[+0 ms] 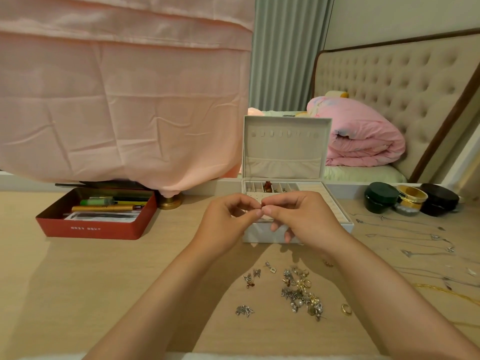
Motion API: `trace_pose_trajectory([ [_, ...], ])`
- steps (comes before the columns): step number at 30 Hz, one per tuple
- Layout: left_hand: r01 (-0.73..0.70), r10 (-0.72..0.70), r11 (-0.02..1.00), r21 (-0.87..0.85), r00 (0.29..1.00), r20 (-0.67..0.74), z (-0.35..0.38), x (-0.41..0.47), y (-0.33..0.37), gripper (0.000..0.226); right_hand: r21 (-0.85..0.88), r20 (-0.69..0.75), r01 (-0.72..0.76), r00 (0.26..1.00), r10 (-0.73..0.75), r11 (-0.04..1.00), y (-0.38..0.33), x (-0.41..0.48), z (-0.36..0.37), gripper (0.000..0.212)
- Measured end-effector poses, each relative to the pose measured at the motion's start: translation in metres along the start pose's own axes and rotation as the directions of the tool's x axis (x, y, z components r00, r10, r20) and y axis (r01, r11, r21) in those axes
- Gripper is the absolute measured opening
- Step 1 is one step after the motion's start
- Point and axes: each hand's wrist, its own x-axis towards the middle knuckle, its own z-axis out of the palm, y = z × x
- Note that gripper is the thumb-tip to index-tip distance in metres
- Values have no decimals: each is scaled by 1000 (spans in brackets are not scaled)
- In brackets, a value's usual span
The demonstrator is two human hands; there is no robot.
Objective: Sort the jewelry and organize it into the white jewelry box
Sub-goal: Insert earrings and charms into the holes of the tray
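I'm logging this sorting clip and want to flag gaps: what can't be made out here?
All in the head view:
- The piece pinched between the left hand and right hand: too small, covered by fingertips.
- Front compartments of the white jewelry box: hidden behind both hands.
- Single items in the jewelry pile: tangled, too small.
- Necklace chains: thin, running toward the right edge.
- Red tin lettering: blurred.

Two hands, the left hand (223, 224) and the right hand (301, 219), are in view. One white jewelry box (285, 152) stands open and one red tin (96, 216) lies on the desk. Three round jars (410, 198) sit together. One gold ring (346, 309) lies apart from the single heap of charms (301, 292), too tangled to count.
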Motion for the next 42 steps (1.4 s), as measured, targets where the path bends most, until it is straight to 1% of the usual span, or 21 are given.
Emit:
trace_pose_trajectory([
  [2, 1, 0, 995, 98, 1000, -6, -2, 13, -6, 9, -105, -49, 25, 998, -30, 994, 2, 13, -4, 14],
  [4, 20, -11, 977, 213, 999, -45, -6, 26, -13, 13, -208, -98, 32, 994, -53, 978, 4, 26, -7, 12],
  [6, 56, -33, 952, 301, 996, -80, -10, 36, -19, 15, -275, -90, 33, 994, -60, 961, 7, 39, -6, 10],
  [7, 73, -46, 946, 317, 995, -91, -11, 39, -22, 15, -307, -73, 44, 995, -70, 951, 10, 46, -5, 10],
  [8, 91, -65, 949, 301, 993, -96, -11, 42, -24, 15, -348, -59, 61, 994, -87, 936, 13, 53, -3, 11],
  [11, 169, -152, 971, 166, 982, -111, -6, 46, -34, 15, -457, -10, 93, 994, -110, 885, 23, 70, 1, 12],
  [15, 177, -166, 975, 135, 982, -90, 2, 52, -47, 16, -535, 46, 120, 993, -113, 836, 30, 81, 4, 13],
  [20, 123, -105, 973, 195, 990, -100, -1, 56, -56, 15, -536, 103, 170, 985, -136, 827, 33, 85, -3, 13],
  [25, 91, -77, 956, 279, 995, -63, -4, 57, -56, 14, -516, 179, 253, 966, -186, 819, 33, 86, -1, 15],
  [30, 67, -56, 943, 327, 998, -41, -6, 59, -56, 15, -533, 255, 327, 941, -221, 780, 33, 87, -3, 19],
  [33, 50, -39, 941, 334, 998, -42, -6, 57, -54, 14, -570, 319, 359, 926, -203, 739, 31, 86, -2, 25],
  [35, 36, -24, 936, 350, 999, -37, -6, 56, -53, 14, -578, 310, 358, 928, -208, 734, 30, 86, -2, 29],
  [38, 4, 10, 929, 370, 999, -36, -6, 55, -50, 9, -562, 231, 323, 945, -230, 761, 31, 85, -3, 26],
  [42, -39, 52, 921, 387, 998, -22, -4, 53, -48, 6, -605, 220, 316, 949, -228, 731, 33, 84, -2, 21],
])
